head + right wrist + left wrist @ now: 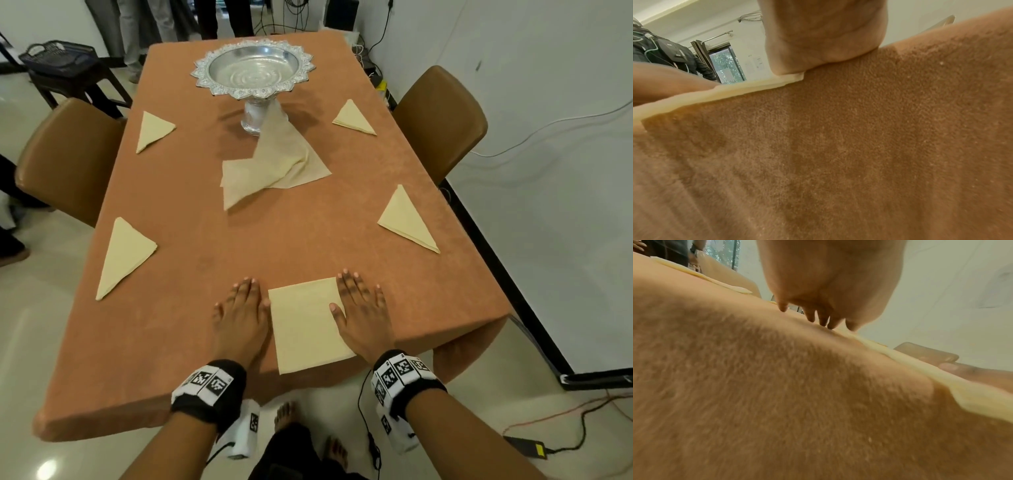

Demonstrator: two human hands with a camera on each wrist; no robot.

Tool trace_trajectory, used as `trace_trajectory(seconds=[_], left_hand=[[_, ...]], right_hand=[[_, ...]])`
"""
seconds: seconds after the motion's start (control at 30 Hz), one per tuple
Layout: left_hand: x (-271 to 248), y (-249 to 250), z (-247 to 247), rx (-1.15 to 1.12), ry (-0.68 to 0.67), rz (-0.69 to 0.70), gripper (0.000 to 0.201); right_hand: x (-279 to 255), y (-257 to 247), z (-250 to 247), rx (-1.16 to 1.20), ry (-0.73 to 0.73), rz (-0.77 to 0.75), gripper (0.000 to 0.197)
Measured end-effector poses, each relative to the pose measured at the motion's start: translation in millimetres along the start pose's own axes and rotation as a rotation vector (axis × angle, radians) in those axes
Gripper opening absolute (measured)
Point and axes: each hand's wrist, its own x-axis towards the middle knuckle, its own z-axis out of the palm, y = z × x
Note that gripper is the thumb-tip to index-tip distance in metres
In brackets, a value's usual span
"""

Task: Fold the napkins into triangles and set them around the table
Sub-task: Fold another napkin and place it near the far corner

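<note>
A cream napkin folded into a rectangle lies near the front edge of the orange-brown tablecloth. My left hand lies flat on the cloth along the napkin's left edge, fingers straight. My right hand lies flat over its right edge, thumb on the napkin. Several folded triangle napkins sit around the table: front left, back left, back right, front right. Loose unfolded napkins are heaped at the centre. The wrist views show the napkin's edge and each palm.
A silver pedestal bowl stands at the far middle of the table. Brown chairs stand at the left and right. Cables and a power brick lie on the floor to the right. People's legs show beyond the far end.
</note>
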Motion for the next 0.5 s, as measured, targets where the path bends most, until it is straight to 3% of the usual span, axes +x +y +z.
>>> trace_trajectory(seconds=[0.1, 0.27, 0.5], left_hand=[[16.5, 9.3, -7.0, -0.020, 0.075, 0.079, 0.039], [37.1, 14.9, -8.3, -0.121, 0.047, 0.100, 0.011], [42.9, 3.6, -16.3, -0.254, -0.036, 0.157, 0.002]], right_hand=[[0.8, -1.3, 1.1, 0.018, -0.003, 0.007, 0.074], [9.8, -1.4, -17.9, 0.100, -0.077, 0.054, 0.061], [48.5, -18.6, -38.6, 0.154, -0.068, -0.054, 0.049]])
